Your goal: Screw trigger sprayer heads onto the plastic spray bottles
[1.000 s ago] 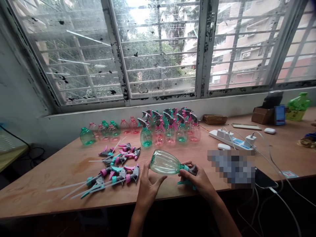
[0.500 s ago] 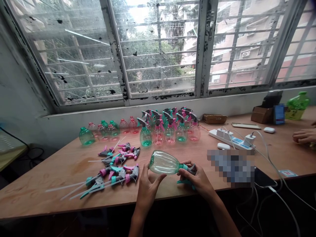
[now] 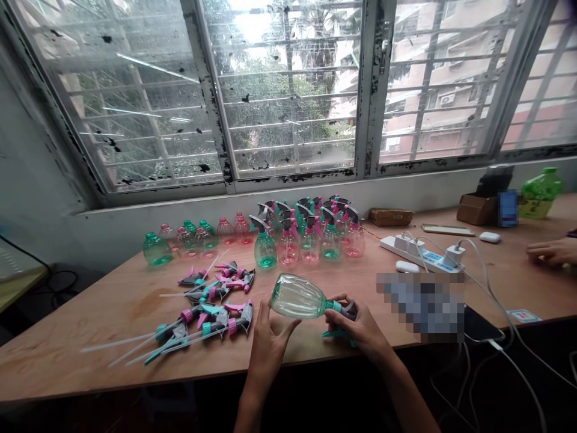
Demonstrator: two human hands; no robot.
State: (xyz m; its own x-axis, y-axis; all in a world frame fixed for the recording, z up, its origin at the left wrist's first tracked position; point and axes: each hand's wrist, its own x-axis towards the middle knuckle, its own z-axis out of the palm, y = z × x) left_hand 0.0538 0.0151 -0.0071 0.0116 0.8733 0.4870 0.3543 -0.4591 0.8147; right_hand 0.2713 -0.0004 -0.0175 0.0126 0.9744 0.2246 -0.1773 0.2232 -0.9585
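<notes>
A clear green spray bottle (image 3: 297, 296) lies on its side in the air just above the wooden table's front edge (image 3: 90, 367). My left hand (image 3: 270, 343) cups its body from below, fingers curled round it. My right hand (image 3: 360, 328) is closed on the grey and teal trigger head (image 3: 345, 313) fitted at the bottle's neck. Loose trigger heads with long white tubes (image 3: 202, 313) lie to the left of my hands. Bottles with heads fitted (image 3: 311, 237) stand in a group behind, and open bottles (image 3: 189, 240) stand to their left.
A white power strip (image 3: 424, 255) with plugs and cables sits right of the bottles. A blurred patch (image 3: 421, 307) covers something near the front edge. Another person's hand (image 3: 550, 251) rests at the far right. A cardboard box (image 3: 478, 208) and a green bottle (image 3: 541, 189) stand by the window wall.
The bottle and my hands have barely shifted. Another person's hand came into view at the far right edge and has moved slightly left.
</notes>
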